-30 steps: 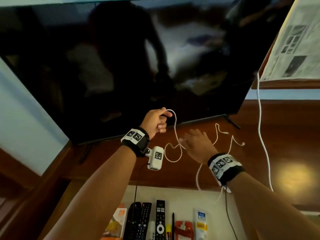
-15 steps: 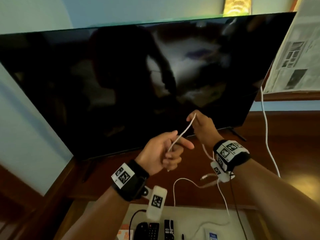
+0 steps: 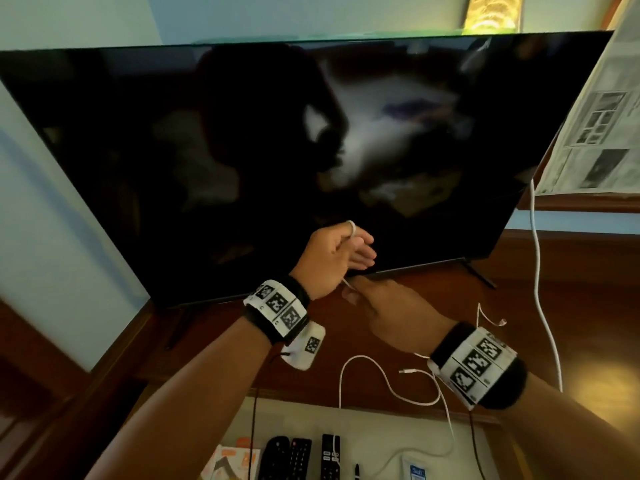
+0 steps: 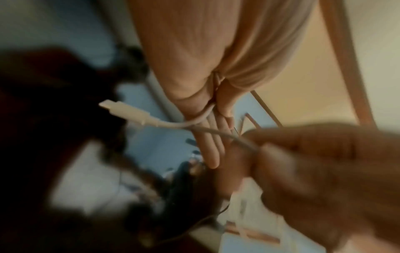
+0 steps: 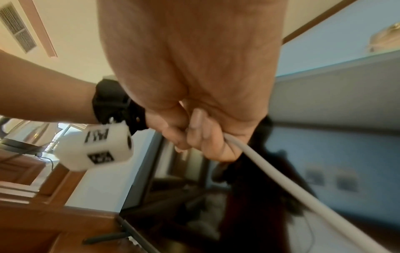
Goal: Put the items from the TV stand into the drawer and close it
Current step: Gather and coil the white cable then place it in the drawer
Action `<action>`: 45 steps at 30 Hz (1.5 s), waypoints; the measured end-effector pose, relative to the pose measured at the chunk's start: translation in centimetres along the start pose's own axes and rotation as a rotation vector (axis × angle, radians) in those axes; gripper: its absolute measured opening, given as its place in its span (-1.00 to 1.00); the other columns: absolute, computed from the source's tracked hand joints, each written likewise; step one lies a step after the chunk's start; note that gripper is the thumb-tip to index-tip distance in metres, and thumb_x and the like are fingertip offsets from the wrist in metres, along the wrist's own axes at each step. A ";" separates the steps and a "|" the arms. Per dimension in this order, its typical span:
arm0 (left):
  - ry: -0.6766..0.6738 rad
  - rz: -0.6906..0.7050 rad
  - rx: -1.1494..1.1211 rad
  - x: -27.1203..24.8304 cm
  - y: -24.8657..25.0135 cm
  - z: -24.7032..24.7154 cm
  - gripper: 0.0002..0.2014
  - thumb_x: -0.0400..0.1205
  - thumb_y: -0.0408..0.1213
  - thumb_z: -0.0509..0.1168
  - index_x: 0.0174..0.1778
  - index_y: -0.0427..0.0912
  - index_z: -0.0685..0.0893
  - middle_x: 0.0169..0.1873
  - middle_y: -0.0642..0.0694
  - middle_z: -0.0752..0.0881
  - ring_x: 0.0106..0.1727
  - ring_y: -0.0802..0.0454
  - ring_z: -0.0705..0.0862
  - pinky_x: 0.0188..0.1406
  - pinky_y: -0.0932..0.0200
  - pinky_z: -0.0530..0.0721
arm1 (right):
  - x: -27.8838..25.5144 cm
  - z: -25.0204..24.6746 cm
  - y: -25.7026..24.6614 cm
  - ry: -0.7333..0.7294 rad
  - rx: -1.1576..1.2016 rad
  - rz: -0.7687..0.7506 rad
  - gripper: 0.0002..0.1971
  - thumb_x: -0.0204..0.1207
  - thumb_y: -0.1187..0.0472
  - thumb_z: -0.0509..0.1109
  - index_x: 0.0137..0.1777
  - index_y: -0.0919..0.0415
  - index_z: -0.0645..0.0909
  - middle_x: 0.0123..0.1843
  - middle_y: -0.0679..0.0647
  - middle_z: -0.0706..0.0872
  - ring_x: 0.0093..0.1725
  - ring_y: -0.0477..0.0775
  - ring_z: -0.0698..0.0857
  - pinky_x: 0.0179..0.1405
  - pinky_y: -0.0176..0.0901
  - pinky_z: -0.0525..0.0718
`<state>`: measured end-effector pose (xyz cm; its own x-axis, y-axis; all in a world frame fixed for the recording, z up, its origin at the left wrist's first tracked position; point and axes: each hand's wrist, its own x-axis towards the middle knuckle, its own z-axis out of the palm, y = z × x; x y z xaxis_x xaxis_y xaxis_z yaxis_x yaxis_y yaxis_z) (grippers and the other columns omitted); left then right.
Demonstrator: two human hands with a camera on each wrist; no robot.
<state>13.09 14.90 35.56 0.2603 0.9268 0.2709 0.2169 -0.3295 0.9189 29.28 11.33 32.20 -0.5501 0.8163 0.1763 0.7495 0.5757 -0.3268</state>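
A thin white cable trails from both hands over the wooden TV stand into the open drawer. My left hand is raised before the TV's lower edge, fingers fairly straight, with the cable looped over it and caught at the thumb. In the left wrist view the cable's connector sticks out beside the palm. Just below, my right hand pinches the same cable. The right wrist view shows its fingers curled round the cable.
A large dark TV stands right behind the hands. The drawer holds black remotes, an orange box, a pen and a white tube. Another white cord hangs at the right under a newspaper.
My right hand has come down from above the left hand to just below it, drawing the cable round the left hand. My left hand has risen toward the TV.
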 end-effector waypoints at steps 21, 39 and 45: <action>-0.158 0.052 -0.923 -3.3 1.5 -0.4 -0.70 0.87 -0.27 0.01 0.23 -0.35 0.60 -0.29 -0.16 0.82 -0.36 -0.05 0.81 -0.30 0.10 0.77 | 1.2 2.5 0.0 0.240 0.756 0.093 -0.78 0.82 0.26 0.15 0.02 0.13 0.62 -0.36 -0.03 0.57 -0.47 -0.19 0.47 -0.43 -0.22 0.46; -0.400 -0.141 -0.427 -3.5 -0.4 -2.2 -0.59 0.86 -0.17 0.00 -0.15 -0.28 0.61 -0.63 0.01 0.32 -0.63 0.10 0.16 -0.56 0.17 0.13 | 1.4 -1.2 0.3 0.554 0.638 -0.008 -0.91 0.70 0.26 0.39 -0.05 0.23 0.61 -0.23 0.05 0.69 -0.27 0.05 0.65 -0.25 -0.19 0.60; -0.254 0.021 -0.983 -3.6 1.1 -1.4 -0.71 0.86 -0.21 0.01 -0.02 -0.23 0.57 -0.51 -0.03 0.62 -0.55 0.09 0.59 -0.49 0.24 0.47 | 2.0 3.0 0.8 0.405 0.763 0.106 -0.69 0.84 0.19 0.15 -0.08 -0.15 0.58 -0.34 -0.03 0.59 -0.42 0.02 0.54 -0.41 0.06 0.57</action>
<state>11.05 11.50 35.99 0.4723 0.8191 0.3255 -0.6303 0.0557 0.7743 27.66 13.31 29.55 -0.2097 0.9012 0.3792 0.2580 0.4251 -0.8676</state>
